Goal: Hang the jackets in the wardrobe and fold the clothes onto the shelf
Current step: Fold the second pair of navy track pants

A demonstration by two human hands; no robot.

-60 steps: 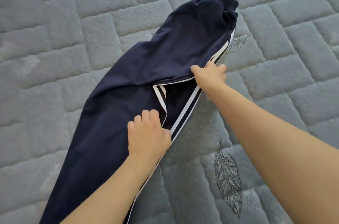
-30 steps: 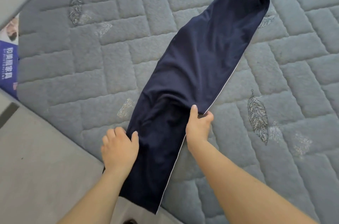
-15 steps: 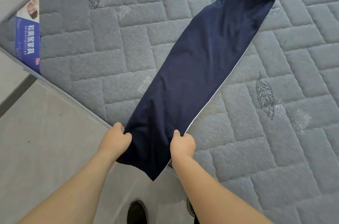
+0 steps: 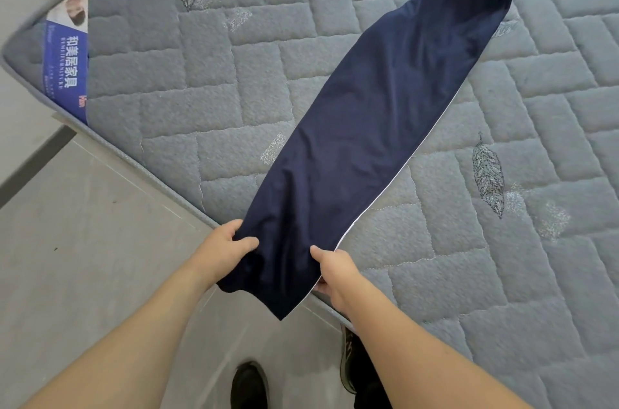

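Note:
Navy track trousers (image 4: pixel 371 127), folded lengthwise leg on leg, lie stretched diagonally across the grey quilted mattress (image 4: pixel 217 73). The elastic waistband points to the far right; a thin white stripe shows along the right edge. The cuff end hangs over the mattress's near edge. My left hand (image 4: pixel 224 249) grips the left side of that cuff end, thumb on top. My right hand (image 4: pixel 335 269) grips the right side, fingers curled under the cloth.
A blue label with white characters (image 4: pixel 67 70) sits at the mattress's left corner. Grey floor tiles (image 4: pixel 83 241) lie below the edge, with my dark shoes (image 4: pixel 249 385) on them. No wardrobe or shelf is in view.
Both hands slid down the trousers from the middle to the cuff end and took hold of it. The cloth now lies smooth and straight, and the view has pulled back past the mattress edge.

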